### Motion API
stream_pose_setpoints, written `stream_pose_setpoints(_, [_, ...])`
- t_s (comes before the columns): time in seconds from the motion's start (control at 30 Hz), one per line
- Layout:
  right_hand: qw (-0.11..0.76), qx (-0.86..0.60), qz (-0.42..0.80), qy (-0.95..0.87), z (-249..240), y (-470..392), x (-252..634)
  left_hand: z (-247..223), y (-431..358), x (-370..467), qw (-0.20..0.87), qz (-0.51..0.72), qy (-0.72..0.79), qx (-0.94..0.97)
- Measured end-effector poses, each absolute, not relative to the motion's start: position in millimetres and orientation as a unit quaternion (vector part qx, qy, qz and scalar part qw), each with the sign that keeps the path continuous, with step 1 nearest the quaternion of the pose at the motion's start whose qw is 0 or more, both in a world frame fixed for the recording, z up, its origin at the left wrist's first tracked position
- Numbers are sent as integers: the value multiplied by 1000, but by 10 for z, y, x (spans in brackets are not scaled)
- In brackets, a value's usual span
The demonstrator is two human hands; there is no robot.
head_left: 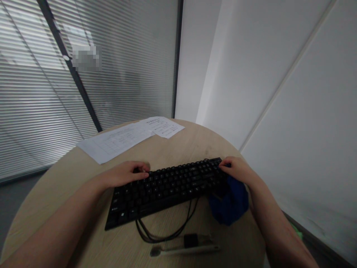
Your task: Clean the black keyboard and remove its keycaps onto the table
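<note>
A black keyboard (167, 186) lies tilted across the round wooden table, its right end farther from me. My left hand (128, 174) grips its far edge left of the middle, thumb over the keys. At the far right corner, my right hand (235, 168) pinches the keyboard between thumb and fingers. Beneath that corner and my right wrist sits a crumpled blue cloth (230, 204). A looped black cable (170, 237) comes out on the near side of the keyboard. Nearer to me lies a brush (170, 251) with a pale handle, beside a small black object (191, 241).
Printed paper sheets (119, 139) lie at the far left of the table (192, 139). Behind it stand a glass partition with blinds (134, 67) and, to the right, a white wall (301, 111) close to the table's edge.
</note>
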State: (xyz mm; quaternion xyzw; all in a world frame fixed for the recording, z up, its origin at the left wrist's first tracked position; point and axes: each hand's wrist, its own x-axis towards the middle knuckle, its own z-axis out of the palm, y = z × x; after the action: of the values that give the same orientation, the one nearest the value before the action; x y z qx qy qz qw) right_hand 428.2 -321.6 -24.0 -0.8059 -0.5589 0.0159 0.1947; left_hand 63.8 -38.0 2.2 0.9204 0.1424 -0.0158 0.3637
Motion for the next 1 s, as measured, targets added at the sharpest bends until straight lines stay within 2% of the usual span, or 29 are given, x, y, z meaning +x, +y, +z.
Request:
stream_pose_setpoints(0.17, [193,-794,-6,-576,-208,-3196,4259,26,-382,640,369,-13,137,919])
stream_pose_setpoints(0.57, [177,-839,27,-514,-140,-3196,4170,10,-375,635,356,-13,140,924])
stream_pose_setpoints(0.77, [298,-854,-49,-424,-176,-3217,4274,2,-360,636,347,-13,147,926])
stream_pose_setpoints(1.0, [408,-813,138,-392,-311,-3174,4416,18,-379,640,348,-18,145,926])
